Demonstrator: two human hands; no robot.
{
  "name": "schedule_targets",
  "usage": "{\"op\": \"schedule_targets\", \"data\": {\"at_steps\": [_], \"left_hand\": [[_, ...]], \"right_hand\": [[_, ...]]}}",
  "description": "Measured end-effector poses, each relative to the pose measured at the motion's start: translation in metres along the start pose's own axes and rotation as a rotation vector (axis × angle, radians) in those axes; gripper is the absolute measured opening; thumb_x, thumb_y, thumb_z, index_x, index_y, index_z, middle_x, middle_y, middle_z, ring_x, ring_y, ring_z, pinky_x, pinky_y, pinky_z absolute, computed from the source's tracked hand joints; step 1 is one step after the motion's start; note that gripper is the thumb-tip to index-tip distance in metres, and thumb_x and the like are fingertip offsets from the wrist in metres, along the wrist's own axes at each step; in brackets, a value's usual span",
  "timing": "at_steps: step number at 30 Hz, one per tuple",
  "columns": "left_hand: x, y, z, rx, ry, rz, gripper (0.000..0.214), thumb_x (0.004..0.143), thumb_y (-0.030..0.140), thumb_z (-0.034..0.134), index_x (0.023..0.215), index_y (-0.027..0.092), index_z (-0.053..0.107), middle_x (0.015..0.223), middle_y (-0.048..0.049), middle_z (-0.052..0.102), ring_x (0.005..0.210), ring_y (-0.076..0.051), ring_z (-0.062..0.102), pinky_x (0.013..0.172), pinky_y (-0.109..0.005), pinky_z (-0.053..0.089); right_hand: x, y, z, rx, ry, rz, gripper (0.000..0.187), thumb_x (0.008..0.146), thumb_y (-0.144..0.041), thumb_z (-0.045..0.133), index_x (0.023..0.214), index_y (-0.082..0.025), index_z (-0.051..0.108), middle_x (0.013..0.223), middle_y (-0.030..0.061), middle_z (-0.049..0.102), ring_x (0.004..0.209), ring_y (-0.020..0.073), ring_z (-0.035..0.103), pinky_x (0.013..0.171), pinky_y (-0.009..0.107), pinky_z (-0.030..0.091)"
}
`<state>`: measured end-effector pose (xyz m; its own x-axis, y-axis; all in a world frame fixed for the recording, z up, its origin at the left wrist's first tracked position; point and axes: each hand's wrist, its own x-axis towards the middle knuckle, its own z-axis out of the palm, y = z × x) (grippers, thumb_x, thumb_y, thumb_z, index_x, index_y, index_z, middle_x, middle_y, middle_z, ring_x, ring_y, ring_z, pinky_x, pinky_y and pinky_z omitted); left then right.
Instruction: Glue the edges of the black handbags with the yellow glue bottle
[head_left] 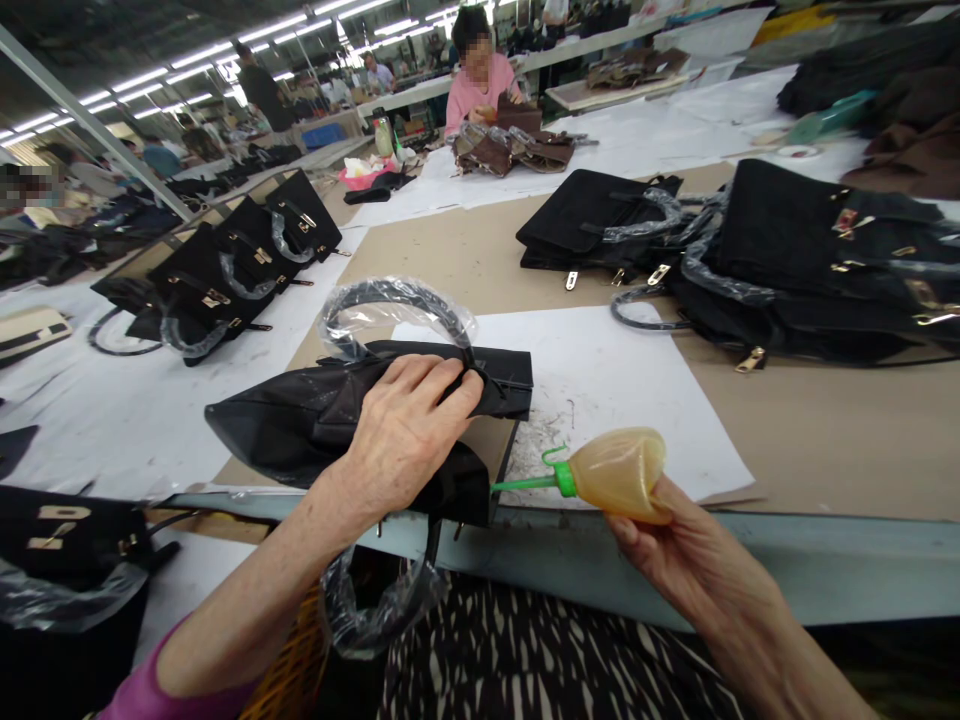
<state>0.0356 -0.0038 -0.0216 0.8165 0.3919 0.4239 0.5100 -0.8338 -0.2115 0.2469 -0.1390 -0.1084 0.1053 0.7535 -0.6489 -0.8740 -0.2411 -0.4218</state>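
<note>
A black handbag [300, 415] lies on its side at the table's near edge, its opening towards the right and its beige lining showing. One plastic-wrapped handle arches up behind it; the other hangs over the edge. My left hand [409, 420] is closed over the bag's upper side, thumb and fingertips gripping near the opening. In my right hand [660, 535] is a squeeze bottle [619, 470] of yellowish liquid, tipped sideways. Its thin green nozzle points left, and the tip is at the bag's lower opening edge; whether it touches I cannot tell.
White paper [600, 370] with dark smudges lies under the bag on brown board. Black handbags [795, 250] are piled at the right, and more handbags [232, 260] stand at the left. Across the table sits a person in pink [484, 85] beside brown bags [510, 150].
</note>
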Motion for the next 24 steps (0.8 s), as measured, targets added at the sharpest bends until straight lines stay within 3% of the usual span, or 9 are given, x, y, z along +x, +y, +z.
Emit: {"op": "schedule_targets", "data": {"at_steps": [7,13,24], "left_hand": [[0.006,0.000,-0.002,0.002,0.003,-0.007,0.020,0.086,0.024,0.047,0.096,0.012,0.060,0.091,-0.0100,0.063,0.085,-0.021,0.055,0.076,-0.037,0.048],[0.009,-0.002,-0.004,0.007,0.000,0.001,0.018,0.086,0.022,0.047,0.095,0.012,0.059,0.090,-0.0090,0.064,0.084,-0.021,0.055,0.076,-0.036,0.048],[0.014,-0.006,-0.009,-0.033,-0.007,-0.025,0.017,0.085,0.026,0.051,0.092,0.012,0.059,0.090,-0.0094,0.065,0.084,-0.022,0.058,0.076,-0.037,0.049]], "right_hand": [[-0.007,0.008,-0.007,-0.186,-0.202,-0.031,0.039,0.064,-0.041,0.078,0.092,-0.019,0.061,0.076,0.0063,0.062,0.045,0.0115,0.053,0.035,0.017,0.043],[-0.008,-0.001,0.000,-0.293,-0.218,-0.169,0.039,0.064,-0.038,0.077,0.092,-0.017,0.060,0.073,0.0086,0.062,0.043,0.0128,0.052,0.035,0.019,0.040],[0.030,-0.007,-0.008,-0.589,-0.293,-0.434,0.028,0.079,-0.032,0.064,0.103,-0.019,0.056,0.080,0.0061,0.063,0.057,0.0182,0.059,0.046,0.025,0.046]]}}
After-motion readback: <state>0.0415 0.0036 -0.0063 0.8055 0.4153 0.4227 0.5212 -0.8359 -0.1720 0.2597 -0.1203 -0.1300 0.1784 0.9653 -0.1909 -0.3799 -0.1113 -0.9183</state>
